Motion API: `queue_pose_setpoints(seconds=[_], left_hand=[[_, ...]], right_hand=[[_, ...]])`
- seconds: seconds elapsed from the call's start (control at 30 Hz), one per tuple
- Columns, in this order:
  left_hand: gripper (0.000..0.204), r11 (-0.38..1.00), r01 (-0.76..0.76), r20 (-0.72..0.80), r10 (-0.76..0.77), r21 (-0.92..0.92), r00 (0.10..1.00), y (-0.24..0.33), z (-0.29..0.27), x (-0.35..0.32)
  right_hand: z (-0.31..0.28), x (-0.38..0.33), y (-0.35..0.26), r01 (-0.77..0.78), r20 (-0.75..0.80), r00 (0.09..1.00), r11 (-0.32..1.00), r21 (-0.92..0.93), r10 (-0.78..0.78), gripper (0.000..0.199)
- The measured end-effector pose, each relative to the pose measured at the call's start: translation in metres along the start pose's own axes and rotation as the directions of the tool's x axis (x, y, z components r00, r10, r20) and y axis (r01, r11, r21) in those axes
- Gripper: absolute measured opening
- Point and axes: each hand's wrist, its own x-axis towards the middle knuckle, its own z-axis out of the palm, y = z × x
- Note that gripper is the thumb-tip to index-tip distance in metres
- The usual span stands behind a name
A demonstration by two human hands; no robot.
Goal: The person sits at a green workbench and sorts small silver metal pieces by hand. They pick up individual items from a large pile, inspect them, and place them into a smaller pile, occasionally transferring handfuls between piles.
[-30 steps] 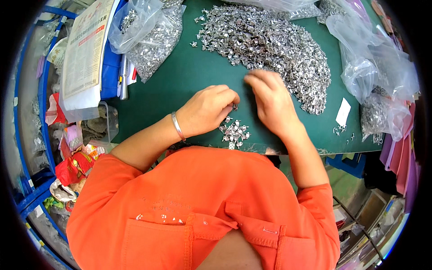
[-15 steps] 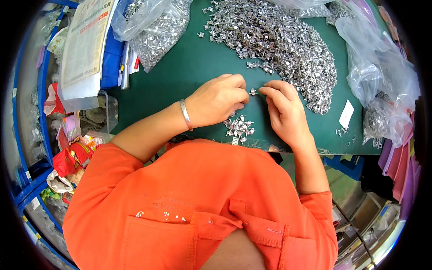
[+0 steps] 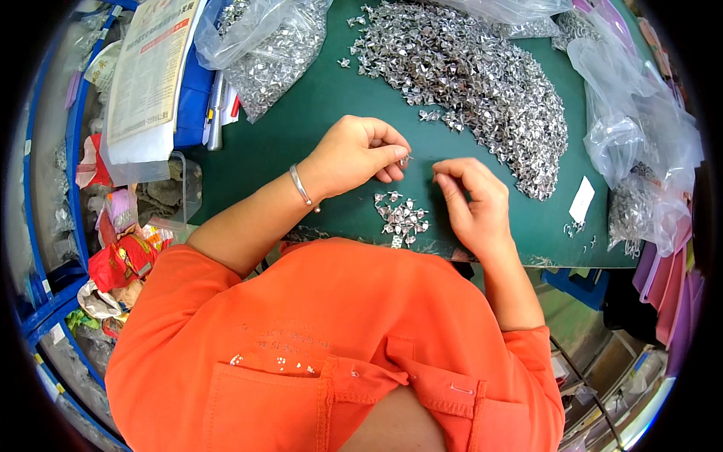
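My left hand (image 3: 355, 154), with a silver bangle (image 3: 300, 185) at its wrist, pinches a small silver metal part (image 3: 405, 159) between thumb and fingers above the green tabletop. Just to the right, my right hand (image 3: 477, 202) is closed in a pinch. Whatever its fingertips hold is too small to name. A small pile of silver metal parts (image 3: 402, 217) lies between the two hands, close to the table's near edge. Beyond the hands spreads a large heap of similar shiny parts (image 3: 467, 83).
Clear plastic bags of metal parts stand at the far left (image 3: 275, 68) and right (image 3: 636, 200). A white slip (image 3: 581, 199) lies near a few small hooks. At left are a newspaper (image 3: 151, 68), a blue bin (image 3: 190, 109) and a clear tub (image 3: 193, 188).
The small metal part that was between both hands is now in my left hand's fingers. My right hand has drawn slightly toward me, and the gap between the hands is wider.
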Motion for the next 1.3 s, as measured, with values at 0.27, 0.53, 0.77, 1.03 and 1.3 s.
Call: queue_pose_setpoints(seconds=[0.27,0.53,0.77,1.03,1.3], left_hand=[[0.015,0.995,0.025,0.068,-0.032,0.095,0.997,0.011,-0.003,-0.008],[0.011,0.728,-0.357,0.276,0.235,0.585,0.932,0.015,-0.007,-0.012],[0.027,0.385,-0.556,0.139,0.718,0.736,0.682,0.003,0.009,0.042],[0.025,0.600,-0.513,0.169,0.535,0.614,0.828,0.000,-0.008,0.025],[0.015,0.255,-0.589,0.249,0.728,0.767,0.639,-0.003,0.006,0.033]], right_hand=[[-0.006,-0.007,0.022,0.092,-0.145,0.981,0.964,-0.251,-0.132,0.019],[0.002,-0.004,0.018,0.158,0.021,0.987,0.982,-0.099,-0.157,0.016],[0.005,0.034,0.024,0.284,0.000,0.950,0.870,-0.402,-0.311,0.039],[-0.024,0.006,0.028,0.052,-0.122,0.989,0.976,-0.212,-0.079,0.034],[0.014,0.025,0.021,0.271,-0.052,0.950,0.897,-0.349,-0.307,0.020]])
